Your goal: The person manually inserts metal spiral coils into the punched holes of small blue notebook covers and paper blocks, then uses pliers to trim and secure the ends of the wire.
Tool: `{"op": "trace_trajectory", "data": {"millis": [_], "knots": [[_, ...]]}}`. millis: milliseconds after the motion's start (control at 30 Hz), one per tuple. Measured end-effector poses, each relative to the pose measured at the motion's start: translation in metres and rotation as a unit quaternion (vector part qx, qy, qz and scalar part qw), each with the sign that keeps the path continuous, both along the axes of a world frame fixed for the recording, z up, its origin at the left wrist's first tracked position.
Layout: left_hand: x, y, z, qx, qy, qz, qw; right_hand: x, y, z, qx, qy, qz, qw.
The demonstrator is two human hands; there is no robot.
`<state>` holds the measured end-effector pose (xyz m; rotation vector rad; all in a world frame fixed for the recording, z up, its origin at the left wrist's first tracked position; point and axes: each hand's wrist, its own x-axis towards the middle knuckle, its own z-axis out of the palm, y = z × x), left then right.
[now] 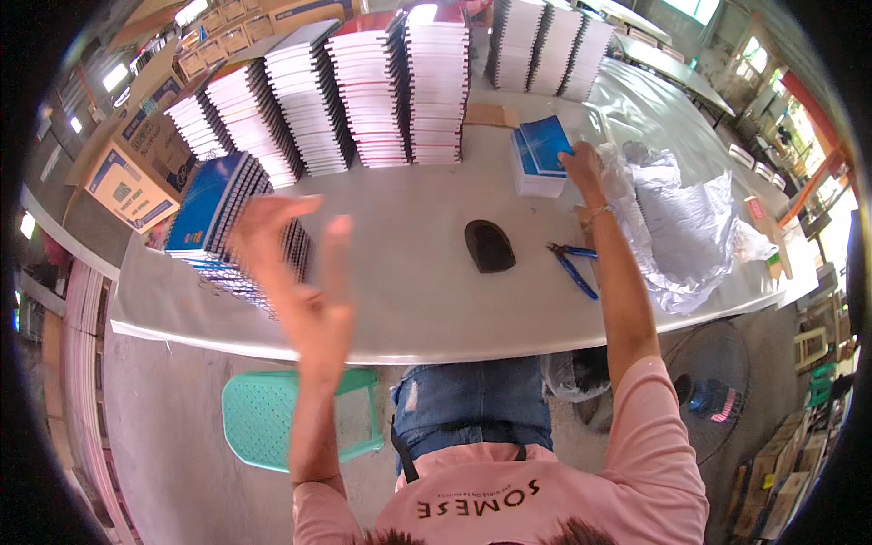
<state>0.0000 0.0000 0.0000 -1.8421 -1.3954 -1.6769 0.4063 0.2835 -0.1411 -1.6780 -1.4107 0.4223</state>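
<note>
My right hand (583, 169) pinches the right edge of a blue-covered booklet (545, 143), which lies slightly askew on a small stack of booklets (538, 185). My left hand (304, 295) is raised over the left part of the table, smeared by motion, its fingers spread and holding nothing. Just behind it stands a pile of blue spiral-bound notebooks (205, 207), partly covered by the hand. Blue-handled cutting pliers (576, 271) lie with jaws apart beside my right forearm. A dark, rounded flat piece (489, 246) rests on the table between my arms.
Tall stacks of spiral-bound notebooks (368, 100) line the table's far side, with more stacks (549, 50) behind. Crumpled white plastic wrapping (686, 227) covers the right side. A cardboard box (136, 173) stands left. Below are a green stool (259, 418) and a fan (713, 395).
</note>
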Motion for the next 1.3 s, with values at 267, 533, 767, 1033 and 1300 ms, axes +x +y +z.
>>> {"op": "trace_trajectory", "data": {"millis": [267, 533, 767, 1033, 1300], "knots": [[0.103, 0.051, -0.051, -0.248, -0.355, -0.312, 0.846, -0.117, -0.184, 0.066, 0.087, 0.314, 0.194, 0.926], [0.071, 0.032, -0.054, -0.233, -0.092, -0.28, 0.927, 0.037, -0.215, 0.088, 0.167, -0.166, -0.056, 0.97], [0.034, 0.002, -0.078, -0.342, 0.258, -0.077, 0.9, 0.114, -0.213, 0.017, -0.052, -0.327, -0.101, 0.938], [0.052, -0.014, -0.105, -0.296, 0.17, -0.071, 0.937, 0.126, -0.209, 0.036, 0.065, -0.215, -0.16, 0.961], [0.066, -0.005, -0.122, -0.265, 0.098, -0.035, 0.959, 0.027, -0.241, 0.105, 0.236, 0.312, 0.088, 0.916]]}}
